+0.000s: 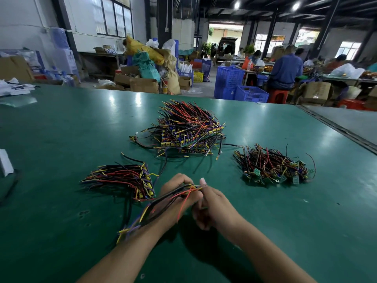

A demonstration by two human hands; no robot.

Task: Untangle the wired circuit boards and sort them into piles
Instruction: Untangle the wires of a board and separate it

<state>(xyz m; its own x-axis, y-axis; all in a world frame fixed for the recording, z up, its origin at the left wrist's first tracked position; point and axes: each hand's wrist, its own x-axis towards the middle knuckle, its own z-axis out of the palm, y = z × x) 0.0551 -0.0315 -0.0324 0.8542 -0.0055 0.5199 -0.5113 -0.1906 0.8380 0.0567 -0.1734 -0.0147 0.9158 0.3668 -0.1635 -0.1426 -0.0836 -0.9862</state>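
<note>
Green matted worktop (61,139), one item in hand and three lots laid out.

Held bundle (163,207): wired circuit boards, red, black, yellow and purple leads; above the worktop's near middle; loose wire ends trail back over the left forearm toward the near edge.
Left hand (175,193): fingers curled round the bundle's upper end.
Right hand (216,205): touching the left; thumb and fingers pinch the same bundle at its far tip.
Large pile (189,127): middle of the worktop, toward the far edge; boards stacked, wires fanned upward; a few black leads stray out toward the hands.
Left pile (126,178): just left of the hands; wires point toward the left edge.
Right pile (273,168): toward the right edge, apart from the others; small green boards along its near side.

Beyond the far edge: blue crates (240,86), cardboard boxes (142,83), seated people at other tables.
</note>
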